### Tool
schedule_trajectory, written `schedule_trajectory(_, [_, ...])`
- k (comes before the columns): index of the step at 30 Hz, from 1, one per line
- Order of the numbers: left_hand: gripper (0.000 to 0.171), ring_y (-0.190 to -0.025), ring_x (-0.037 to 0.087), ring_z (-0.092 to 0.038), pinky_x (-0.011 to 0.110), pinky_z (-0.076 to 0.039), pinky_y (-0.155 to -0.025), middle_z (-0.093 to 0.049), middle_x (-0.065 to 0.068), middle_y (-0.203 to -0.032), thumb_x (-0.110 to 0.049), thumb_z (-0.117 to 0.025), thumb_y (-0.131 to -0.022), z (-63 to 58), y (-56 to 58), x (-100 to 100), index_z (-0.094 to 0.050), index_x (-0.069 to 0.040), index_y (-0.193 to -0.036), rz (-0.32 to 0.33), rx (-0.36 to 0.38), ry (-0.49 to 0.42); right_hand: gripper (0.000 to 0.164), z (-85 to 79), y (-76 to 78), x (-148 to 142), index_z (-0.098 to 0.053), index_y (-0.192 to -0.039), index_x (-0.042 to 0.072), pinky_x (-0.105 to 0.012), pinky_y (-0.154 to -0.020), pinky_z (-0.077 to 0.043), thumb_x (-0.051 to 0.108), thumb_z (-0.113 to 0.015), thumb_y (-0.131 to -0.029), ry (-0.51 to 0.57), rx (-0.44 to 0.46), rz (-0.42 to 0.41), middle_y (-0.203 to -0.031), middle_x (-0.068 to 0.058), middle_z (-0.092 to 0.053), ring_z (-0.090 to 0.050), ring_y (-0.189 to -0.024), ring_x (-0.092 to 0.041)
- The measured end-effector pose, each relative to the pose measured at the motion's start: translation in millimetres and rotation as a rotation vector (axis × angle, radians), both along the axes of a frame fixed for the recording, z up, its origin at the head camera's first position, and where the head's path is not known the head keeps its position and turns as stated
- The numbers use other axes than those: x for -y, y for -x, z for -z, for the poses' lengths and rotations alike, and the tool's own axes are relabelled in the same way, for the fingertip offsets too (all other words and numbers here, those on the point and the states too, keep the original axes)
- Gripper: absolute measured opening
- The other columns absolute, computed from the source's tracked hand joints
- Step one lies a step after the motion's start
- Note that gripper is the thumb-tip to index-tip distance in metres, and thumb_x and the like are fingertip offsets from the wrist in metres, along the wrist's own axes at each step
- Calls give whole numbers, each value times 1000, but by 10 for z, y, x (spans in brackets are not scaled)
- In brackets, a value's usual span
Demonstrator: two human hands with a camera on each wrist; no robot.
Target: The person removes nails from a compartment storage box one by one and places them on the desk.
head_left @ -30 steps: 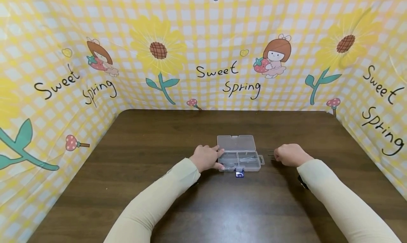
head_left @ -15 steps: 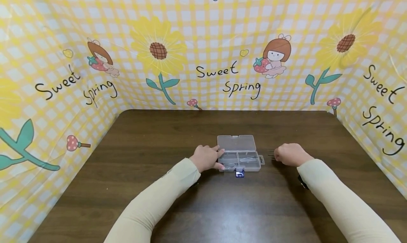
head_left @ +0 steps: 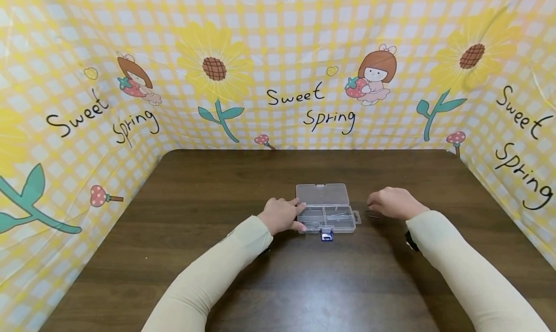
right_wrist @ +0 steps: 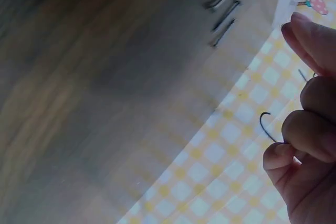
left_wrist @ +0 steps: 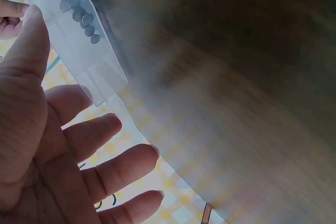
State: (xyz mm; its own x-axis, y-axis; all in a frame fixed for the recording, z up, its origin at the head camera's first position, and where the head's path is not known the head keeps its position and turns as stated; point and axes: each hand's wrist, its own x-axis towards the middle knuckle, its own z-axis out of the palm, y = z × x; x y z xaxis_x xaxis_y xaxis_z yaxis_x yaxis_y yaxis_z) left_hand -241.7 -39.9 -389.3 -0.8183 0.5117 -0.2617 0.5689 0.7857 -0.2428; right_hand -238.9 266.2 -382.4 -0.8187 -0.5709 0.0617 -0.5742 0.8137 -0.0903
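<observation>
A small clear plastic compartment box (head_left: 345, 230) lies on the table with its lid (head_left: 322, 195) folded back. Nails (head_left: 312, 224) fill the front left compartment, and a few more nails (head_left: 339, 215) lie on the right side. My left hand (head_left: 279, 214) holds the box by its left end, thumb at the front and index finger farther back; the other fingers spread free in the left wrist view. Right of the box, my right hand (head_left: 395, 202) hovers over the tabletop, fingers curled and thumb against index finger. Nothing shows between them. Below are several loose nails (right_wrist: 224, 17).
A blue clasp (head_left: 326, 235) hangs from the front of the box, and a hanging tab (head_left: 357, 217) sticks out at its right. The brown wooden table (head_left: 208, 187) meets a yellow checked cloth (head_left: 243, 129) at the back and sides.
My right hand has lifted and shifted back a little from the loose nails, which now show more fully beside it. My left hand and the box stay where they were.
</observation>
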Motion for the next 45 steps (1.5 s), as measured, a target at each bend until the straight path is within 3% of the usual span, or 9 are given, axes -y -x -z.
schedule_trajectory(15, [75,-111,23,-58,35,-46,-80,-40,-2,-149,-67,-46,-86,-2,-10,-1,-36,-28,-149,-9,5,0,6,-69,65,390,-74,-87,11,-36,-67,-53,10,-67,-87,13,38,-63,-81,4,-70,-62,-68,-10])
schedule_trajectory(27, [73,-115,25,-56,38,-45,-83,-41,-3,-149,-65,-46,-87,54,6,37,-37,-28,-149,8,-8,-45,11,-78,81,669,-76,-93,11,-35,-73,-53,7,-67,-87,-62,81,-66,-92,-2,-72,-67,-81,-16])
schedule_trajectory(32, [73,-114,28,-56,39,-46,-82,-43,-2,-147,-65,-45,-87,80,-7,65,-40,-25,-148,18,-20,-88,11,-22,106,709,-76,-93,11,-35,-77,-53,6,-67,-87,-106,102,-60,-94,-2,-72,-68,-85,-17])
schedule_trajectory(39, [72,-109,27,-58,39,-47,-81,-46,-1,-145,-64,-48,-87,88,-17,76,-45,-22,-145,24,-54,-122,13,8,141,676,-78,-89,13,-34,-75,-53,5,-69,-84,-155,40,-131,-92,2,-73,-68,-87,-17])
schedule_trajectory(45, [73,-109,26,-57,39,-47,-80,-50,0,-142,-65,-48,-86,101,-36,85,-46,-22,-145,11,-55,-132,16,36,182,689,-79,-90,15,-36,-77,-53,4,-69,-83,-165,71,-118,-93,2,-73,-67,-88,-19])
